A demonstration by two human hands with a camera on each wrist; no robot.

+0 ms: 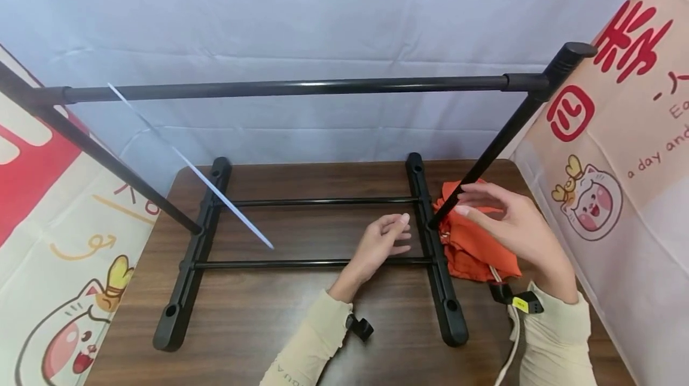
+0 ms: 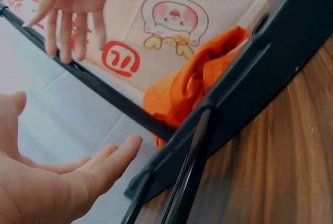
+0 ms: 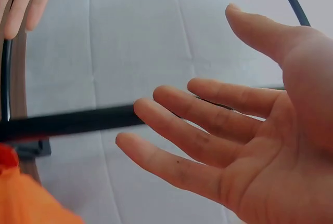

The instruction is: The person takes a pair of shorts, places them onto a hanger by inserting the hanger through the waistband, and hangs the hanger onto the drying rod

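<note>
A black tubular rack (image 1: 301, 87) stands on the wooden table, with a high crossbar, two slanted posts and two long feet. My left hand (image 1: 378, 241) hovers over the lower bars near the right foot (image 1: 447, 313), its fingers loosely bent around nothing. Beside the right post (image 1: 497, 140) is my right hand (image 1: 514, 227), fingers extended and palm bare in the right wrist view. Whether its fingertips touch the post, I cannot tell. Below it, a bunched orange cloth (image 1: 470, 248) lies against the outer side of the right foot.
A thin white strip (image 1: 191, 164) slants across the rack's left part; what holds it is unclear. Pale fabric (image 1: 323, 15) hangs behind the table, and printed sheets flank both sides. A light cable (image 1: 508, 350) runs beneath the right wrist.
</note>
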